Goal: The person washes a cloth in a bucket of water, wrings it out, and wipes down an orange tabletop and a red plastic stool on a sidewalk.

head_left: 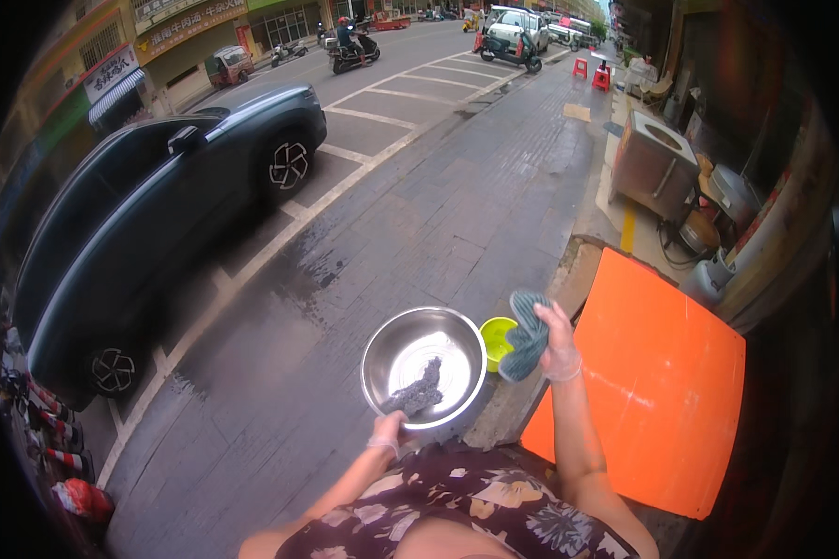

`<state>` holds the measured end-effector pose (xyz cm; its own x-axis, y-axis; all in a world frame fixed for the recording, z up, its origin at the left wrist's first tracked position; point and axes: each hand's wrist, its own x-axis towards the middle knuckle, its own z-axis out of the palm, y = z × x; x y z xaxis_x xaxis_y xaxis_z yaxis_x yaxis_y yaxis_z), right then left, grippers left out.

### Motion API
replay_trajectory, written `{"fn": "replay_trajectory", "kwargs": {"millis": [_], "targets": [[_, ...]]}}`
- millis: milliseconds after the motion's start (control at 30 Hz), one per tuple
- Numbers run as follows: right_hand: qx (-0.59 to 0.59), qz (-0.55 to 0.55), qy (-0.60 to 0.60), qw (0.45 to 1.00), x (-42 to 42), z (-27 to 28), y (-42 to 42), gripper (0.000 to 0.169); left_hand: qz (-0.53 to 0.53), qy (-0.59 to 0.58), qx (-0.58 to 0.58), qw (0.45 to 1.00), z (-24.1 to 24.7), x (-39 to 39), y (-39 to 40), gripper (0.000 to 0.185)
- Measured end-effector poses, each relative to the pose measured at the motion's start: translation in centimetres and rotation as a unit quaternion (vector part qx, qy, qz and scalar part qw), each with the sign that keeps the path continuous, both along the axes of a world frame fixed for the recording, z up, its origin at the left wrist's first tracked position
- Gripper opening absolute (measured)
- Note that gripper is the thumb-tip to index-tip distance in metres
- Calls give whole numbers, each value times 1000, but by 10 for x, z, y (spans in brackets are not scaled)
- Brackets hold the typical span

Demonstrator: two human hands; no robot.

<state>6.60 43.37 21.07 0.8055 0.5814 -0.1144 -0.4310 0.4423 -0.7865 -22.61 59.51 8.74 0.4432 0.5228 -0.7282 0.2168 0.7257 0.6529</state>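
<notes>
My left hand (389,427), in a thin clear plastic glove, grips the near rim of a stainless steel basin (381,349). Inside the basin lies a crumpled dark grey cloth or scouring mesh (419,393), one end close to my left fingers; whether they touch it I cannot tell. Also gloved in clear plastic, my right hand (558,342) is raised right of the basin. It holds green-grey ribbed pads (528,335) with rounded lobes, perhaps scrubbing pads or folded cloth. Partly hidden behind them, a lime-green plastic tub (495,342) stands beside the basin.
An orange board (661,391) lies to my right. Further along are a steel stove cabinet (654,161), a gas cylinder (710,279) and red stools (600,78). Paved sidewalk (419,230) runs ahead, wet in patches. A dark car (175,195) is parked left; a scooter rider (352,47) is on the road.
</notes>
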Motion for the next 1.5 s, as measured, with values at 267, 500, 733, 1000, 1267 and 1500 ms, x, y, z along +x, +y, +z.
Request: {"fn": "replay_trajectory", "kwargs": {"millis": [267, 500, 733, 1000, 1267, 1500], "targets": [[85, -233, -731, 636, 23, 308, -50, 51, 6, -15, -19, 1000, 11, 12, -23, 21], [-111, -288, -229, 923, 22, 49, -83, 21, 9, 5, -23, 1000, 23, -3, -16, 21], [-321, -224, -103, 915, -20, -168, -87, 16, -16, 0, -16, 1000, 18, 4, -1, 21], [-514, -197, -27, 835, -21, -181, -155, 23, -56, -24, -47, 997, -18, 9, 5, 13], [-755, -76, -365, 540, -144, -184, -145, 41, -131, 39, -89, 987, 1, 13, 10, 24], [-639, -11, -486, 596, -152, -217, -202, 26, -191, 37, -75, 978, 22, 77, -27, 20]]}}
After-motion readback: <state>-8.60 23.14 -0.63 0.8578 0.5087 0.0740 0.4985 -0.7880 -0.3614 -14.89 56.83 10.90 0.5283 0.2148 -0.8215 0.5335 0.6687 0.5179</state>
